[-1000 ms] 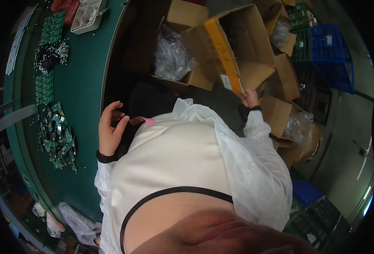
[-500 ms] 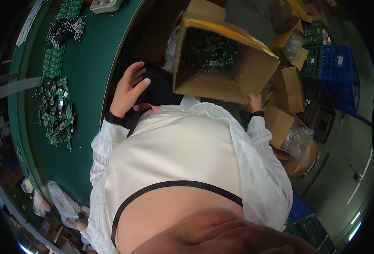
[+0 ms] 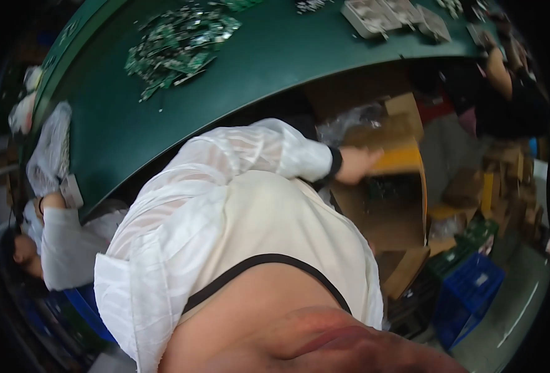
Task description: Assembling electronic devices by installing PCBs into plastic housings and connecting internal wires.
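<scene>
My left hand (image 3: 354,165) reaches across to the edge of an open cardboard box (image 3: 394,217) on the right. Its fingers look stretched out along the cardboard, slightly blurred. Dark and green pieces (image 3: 390,186) show inside the box, mostly in shadow. My right hand is hidden behind my body and sleeve. On the green table (image 3: 244,87) lies a heap of green circuit boards (image 3: 178,46), apart from both hands.
Grey-white trays (image 3: 374,17) stand on the table. Another person's arm (image 3: 499,71) is at the far right; a second person in a white sleeve (image 3: 69,242) is at left. Cardboard boxes (image 3: 467,193) and a blue crate (image 3: 471,292) fill the right side.
My view has turned rightward, so the table now runs across the top. My left hand has moved from beside the table to the box's edge. My right hand has gone out of sight.
</scene>
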Demonstrator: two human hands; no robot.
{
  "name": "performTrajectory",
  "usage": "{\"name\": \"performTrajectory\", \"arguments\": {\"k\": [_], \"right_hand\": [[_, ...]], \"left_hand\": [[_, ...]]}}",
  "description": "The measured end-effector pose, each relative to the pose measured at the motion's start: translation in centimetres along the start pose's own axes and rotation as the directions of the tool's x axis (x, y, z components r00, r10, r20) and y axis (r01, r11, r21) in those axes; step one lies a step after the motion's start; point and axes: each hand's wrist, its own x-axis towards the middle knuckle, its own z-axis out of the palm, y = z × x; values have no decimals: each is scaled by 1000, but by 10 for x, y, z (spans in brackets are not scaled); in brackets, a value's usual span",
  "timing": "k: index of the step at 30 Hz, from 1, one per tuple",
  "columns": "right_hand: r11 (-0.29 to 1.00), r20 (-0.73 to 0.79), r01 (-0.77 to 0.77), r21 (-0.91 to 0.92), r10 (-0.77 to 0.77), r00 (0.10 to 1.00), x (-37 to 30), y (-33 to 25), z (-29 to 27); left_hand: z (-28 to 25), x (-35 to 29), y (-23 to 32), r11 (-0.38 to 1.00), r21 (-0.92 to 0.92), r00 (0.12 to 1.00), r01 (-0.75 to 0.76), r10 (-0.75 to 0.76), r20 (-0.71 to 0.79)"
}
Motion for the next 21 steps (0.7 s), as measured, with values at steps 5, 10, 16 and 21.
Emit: {"name": "performTrajectory", "arguments": {"k": [5, 10, 16, 21], "right_hand": [[977, -266, 151, -149, -186, 946, -20, -48, 28], [964, -226, 263, -42, -265, 937, -25, -92, 40], [944, -400, 326, -51, -318, 859, -15, -161, 63], [942, -455, 316, -114, -332, 826, 13, -210, 63]], "left_hand": [[-23, -15, 23, 991, 112, 997, -73, 75, -12], [-43, -3, 5, 998, 51, 999, -27, 28, -25], [-106, -38, 16, 987, 2, 986, -162, 162, 41], [-217, -143, 0, 883, 437, 842, 172, 99, -531]]}}
